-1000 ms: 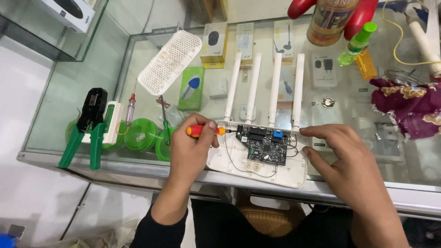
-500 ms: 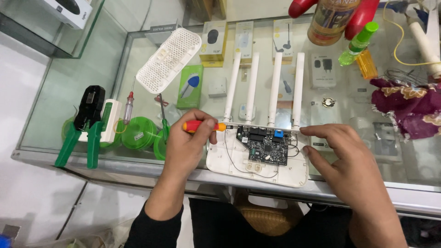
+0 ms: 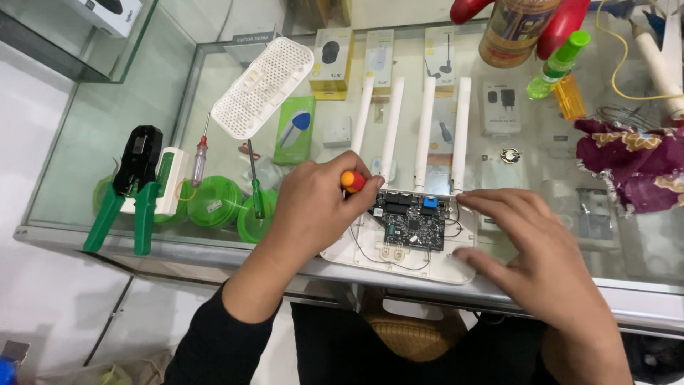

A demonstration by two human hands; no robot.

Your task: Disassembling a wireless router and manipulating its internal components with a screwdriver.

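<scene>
An opened white router [image 3: 399, 258] with four upright white antennas lies on the glass counter, its dark circuit board [image 3: 412, 221] exposed. My left hand [image 3: 313, 207] grips a screwdriver [image 3: 353, 181] with a red and orange handle, its tip hidden at the board's left edge. My right hand [image 3: 531, 253] rests on the right side of the router base, fingers spread over its edge and touching the board's right corner.
The router's perforated white lid [image 3: 262, 87] lies at the back left. Green-handled crimping pliers [image 3: 128, 192], green tape rolls [image 3: 214, 203], a small green screwdriver [image 3: 254, 182], boxed goods under the glass, a brown bottle [image 3: 514, 30] and a purple cloth [image 3: 634, 167] surround the work.
My left hand has turned the screwdriver from lying sideways to more upright, with the tip now down at the board's left edge. My right hand has barely shifted.
</scene>
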